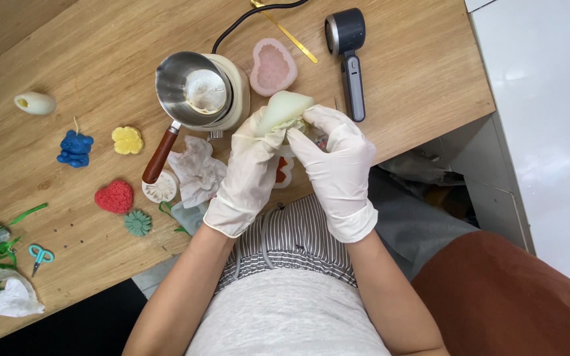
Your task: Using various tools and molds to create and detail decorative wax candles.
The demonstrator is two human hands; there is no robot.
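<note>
Nearest the camera: grey top and striped waistband at the bottom centre, with both bare forearms reaching up to gloved hands at mid-frame.
Left hand (249,173): white glove, fingers clamped on the lower left side of the pale mould (284,109).
Right hand (336,161): white glove, fingers curled together over the mould's right edge, pressing into it.
Pale mould: soft, greenish-white, held just above the worktop (87,39) edge, centre frame, below the pink heart mould (272,66).
Step in hand: it looks like the mould is being peeled back from a cast piece inside; the piece itself is mostly hidden.
Next move calls for: steady, even pulling with both thumbs, judged from the grip.
Around: steel melting pot (191,89) with wooden handle left of the hands; blue bear figure (74,148), yellow flower (127,140) and red heart (114,196) further left.
</note>
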